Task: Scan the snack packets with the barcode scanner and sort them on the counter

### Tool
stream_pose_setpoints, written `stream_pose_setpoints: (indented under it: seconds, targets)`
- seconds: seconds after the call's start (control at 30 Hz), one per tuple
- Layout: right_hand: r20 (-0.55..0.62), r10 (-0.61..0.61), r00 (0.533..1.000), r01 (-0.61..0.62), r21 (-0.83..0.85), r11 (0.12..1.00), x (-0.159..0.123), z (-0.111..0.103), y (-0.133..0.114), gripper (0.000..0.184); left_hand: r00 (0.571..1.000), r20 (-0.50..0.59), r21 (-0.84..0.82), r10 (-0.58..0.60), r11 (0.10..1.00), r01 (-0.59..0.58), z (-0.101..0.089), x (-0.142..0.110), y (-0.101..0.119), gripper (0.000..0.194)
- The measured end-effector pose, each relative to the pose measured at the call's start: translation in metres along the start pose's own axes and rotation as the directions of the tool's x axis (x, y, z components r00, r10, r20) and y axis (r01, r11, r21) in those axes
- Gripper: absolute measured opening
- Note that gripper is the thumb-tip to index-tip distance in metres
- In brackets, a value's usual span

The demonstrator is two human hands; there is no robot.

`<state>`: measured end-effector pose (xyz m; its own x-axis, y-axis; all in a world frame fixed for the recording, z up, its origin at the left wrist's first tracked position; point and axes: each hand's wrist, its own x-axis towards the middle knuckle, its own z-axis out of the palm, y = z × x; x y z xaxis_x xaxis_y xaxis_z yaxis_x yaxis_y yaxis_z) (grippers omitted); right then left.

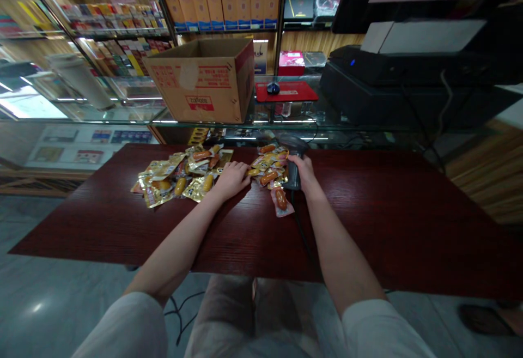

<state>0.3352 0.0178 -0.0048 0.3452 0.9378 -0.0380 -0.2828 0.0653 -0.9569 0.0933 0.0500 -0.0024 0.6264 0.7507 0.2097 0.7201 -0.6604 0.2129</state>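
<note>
My right hand (pixel 304 174) is wrapped round the grip of a dark handheld barcode scanner (pixel 293 177). The scanner stands upright at the right side of a small heap of packaged sausages (pixel 268 176). Closed fingers of my left hand (pixel 232 181) are at the heap's left edge, on a packaged sausage (pixel 254 173); the fingertips are partly hidden. A larger pile of gold snack packets (pixel 163 170), some with sausages showing, lies left of my left hand. One packaged sausage (pixel 281 200) lies nearer to me, below the small heap.
Everything lies on a dark red wooden table (pixel 171 238). The scanner's cable (pixel 301 230) runs toward its front edge. Behind stands a glass counter with an open cardboard box (pixel 204 88), a mouse (pixel 273 89) on a red mat (pixel 304 93), and black machines (pixel 368 102) at the right.
</note>
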Motion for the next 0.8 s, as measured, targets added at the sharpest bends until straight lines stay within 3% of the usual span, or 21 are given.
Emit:
stream_pose_setpoints:
  seconds: [0.1,0.2,0.33,0.4,0.5,0.6,0.8]
  targets:
    - [0.01,-0.032,0.999,0.033,-0.037,0.999,-0.003,0.0,-0.004,0.029,0.992,-0.066,-0.056,-0.109,0.993,0.105,-0.003,0.0,-0.007,0.023]
    - [0.014,-0.079,0.997,0.08,-0.069,0.994,-0.012,0.005,-0.013,0.028,0.948,-0.164,-0.316,-0.271,0.925,0.21,-0.005,0.0,-0.018,0.026]
    - [0.071,-0.129,0.989,0.134,-0.085,0.987,-0.026,0.017,-0.022,0.027,0.883,-0.159,-0.737,-0.441,0.648,0.191,-0.006,0.004,-0.035,0.034]
    - [0.119,-0.134,0.984,0.146,-0.096,0.985,-0.033,0.024,-0.024,0.027,0.883,-0.138,-0.847,-0.449,0.515,0.13,-0.005,0.006,-0.042,0.039]
    - [0.195,-0.103,0.975,0.131,-0.14,0.981,-0.043,0.035,-0.024,0.027,0.907,-0.131,-0.909,-0.4,0.413,0.051,-0.005,0.007,-0.048,0.048]
    - [0.279,-0.009,0.96,0.057,-0.165,0.985,-0.049,0.045,-0.02,0.026,0.926,-0.101,-0.92,-0.364,0.388,0.052,-0.006,0.005,-0.049,0.049]
    - [0.354,0.041,0.934,-0.027,-0.045,0.999,-0.055,0.059,-0.013,0.031,0.939,-0.039,-0.862,-0.341,0.487,0.141,-0.008,0.0,-0.045,0.034]
